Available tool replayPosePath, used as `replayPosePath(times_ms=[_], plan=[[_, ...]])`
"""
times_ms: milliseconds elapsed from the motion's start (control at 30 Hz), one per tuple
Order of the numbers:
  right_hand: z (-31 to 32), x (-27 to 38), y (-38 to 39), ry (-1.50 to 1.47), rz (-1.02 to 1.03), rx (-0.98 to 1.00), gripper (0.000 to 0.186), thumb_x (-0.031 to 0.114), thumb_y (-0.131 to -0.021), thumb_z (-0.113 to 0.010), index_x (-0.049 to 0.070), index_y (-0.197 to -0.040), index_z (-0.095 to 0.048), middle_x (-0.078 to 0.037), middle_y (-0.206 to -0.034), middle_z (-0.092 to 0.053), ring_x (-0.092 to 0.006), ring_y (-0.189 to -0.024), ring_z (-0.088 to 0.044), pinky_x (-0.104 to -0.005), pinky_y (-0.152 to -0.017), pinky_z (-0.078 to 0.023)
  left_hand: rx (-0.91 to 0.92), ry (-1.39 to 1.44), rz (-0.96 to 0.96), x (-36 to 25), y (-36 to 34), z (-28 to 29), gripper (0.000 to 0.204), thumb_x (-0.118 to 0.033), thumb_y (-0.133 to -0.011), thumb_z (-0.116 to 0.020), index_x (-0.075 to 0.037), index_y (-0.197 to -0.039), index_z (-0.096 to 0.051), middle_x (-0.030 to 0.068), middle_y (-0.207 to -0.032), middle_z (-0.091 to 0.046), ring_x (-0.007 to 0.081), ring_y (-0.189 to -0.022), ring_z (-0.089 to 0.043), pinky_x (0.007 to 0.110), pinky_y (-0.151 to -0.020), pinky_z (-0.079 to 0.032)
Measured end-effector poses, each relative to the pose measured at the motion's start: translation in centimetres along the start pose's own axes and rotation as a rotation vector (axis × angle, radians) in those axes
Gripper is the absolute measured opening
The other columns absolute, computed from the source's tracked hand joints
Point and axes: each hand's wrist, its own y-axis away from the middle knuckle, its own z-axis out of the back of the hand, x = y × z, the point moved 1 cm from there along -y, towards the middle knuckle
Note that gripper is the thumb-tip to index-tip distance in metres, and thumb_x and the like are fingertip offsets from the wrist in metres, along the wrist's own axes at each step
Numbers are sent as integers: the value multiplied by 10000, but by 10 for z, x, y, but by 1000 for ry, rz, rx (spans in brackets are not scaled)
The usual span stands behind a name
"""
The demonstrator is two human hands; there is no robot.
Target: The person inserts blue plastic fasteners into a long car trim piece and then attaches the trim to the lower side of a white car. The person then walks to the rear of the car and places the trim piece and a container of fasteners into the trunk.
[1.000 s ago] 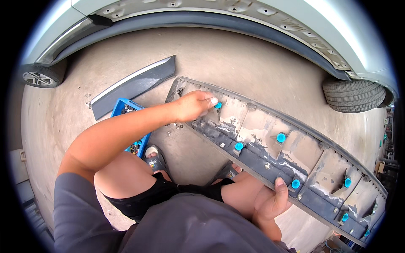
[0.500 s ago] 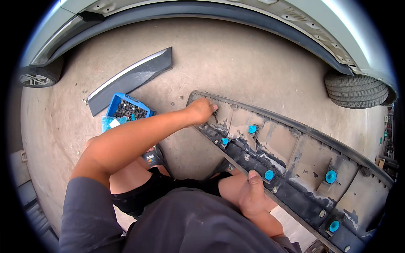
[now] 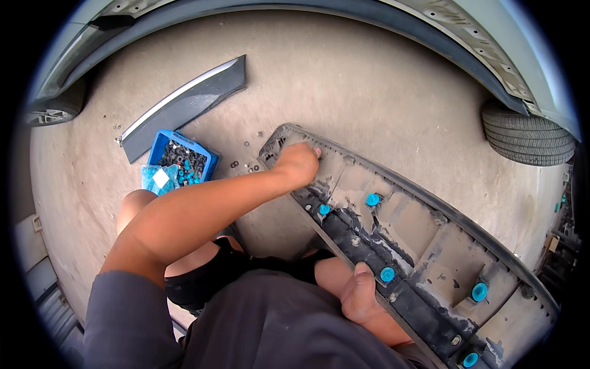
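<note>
Right hand (image 3: 358, 301) clamps the near edge of a long, scuffed trim panel (image 3: 402, 221) — thumb on top, other fingers hidden beneath. The left hand (image 3: 299, 165) curls over the panel's left end, beyond a teal clip (image 3: 324, 210); whether its fingers pinch anything cannot be told. The step looks like close finger work there, calling next for a steady panel. Farther out: a blue bin (image 3: 212, 165), another trim piece (image 3: 184, 107) and a parked car (image 3: 547, 80).

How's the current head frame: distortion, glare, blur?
Head view: strong fisheye bend, car sill arcs, corners black; head view: bright glare on car body, upper right; head view: turquoise clips on held panel look crisp, right-edge clutter dark, indistinct.
</note>
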Motion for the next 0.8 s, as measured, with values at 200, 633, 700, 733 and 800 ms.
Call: replayPosePath(times_ms=[200, 633, 700, 733, 800], plan=[[11, -7, 5, 275, 261, 156, 326, 7, -936, -507, -51, -1245, -593, -200, -1158, -693, -277, -1064, -677, -355, -939, -536, 8, 16, 74, -14, 6, 0, 402, -307, -1042, -448, 43, -1079, -642, 310, -1111, -647, 471, -1100, -601, 491, -933, -474], [-4, -15, 8, -98, 114, -44, 453, -38, -909, -546, -34, -1357, -480, -178, -1221, -647, -269, -1090, -637, -403, -981, -505, 12, 66, 172, -18, 7, 13, 440, -328, -1036, -454, 57, -1121, -651, 313, -1147, -640, 449, -1096, -620, 483, -942, -502], [-13, -16, 6, -209, 102, -164, 476, -44, -904, -552, -31, -1372, -466, -175, -1234, -639, -268, -1095, -631, -410, -989, -499, 9, 92, 150, -11, 2, 17, 442, -341, -1038, -462, 51, -1137, -642, 281, -1060, -675, 419, -995, -672, 494, -856, -538], [-20, -16, 6, -273, 92, -226, 488, -46, -901, -556, -30, -1379, -458, -173, -1240, -635, -268, -1097, -628, -413, -993, -496, 66, 176, 157, -3, -1, 18, 413, -340, -1040, -469, 40, -1082, -624, 215, -934, -630, 351, -826, -627, 458, -710, -505], [-28, -15, 2, -359, 87, -344, 512, -52, -896, -562, -27, -1393, -444, -169, -1252, -627, -267, -1102, -621, -420, -1000, -490, 194, 336, 151, 9, -9, 24, 380, -338, -1045, -482, 20, -973, -588, 84, -682, -539, 215, -487, -536, 387, -416, -439]])
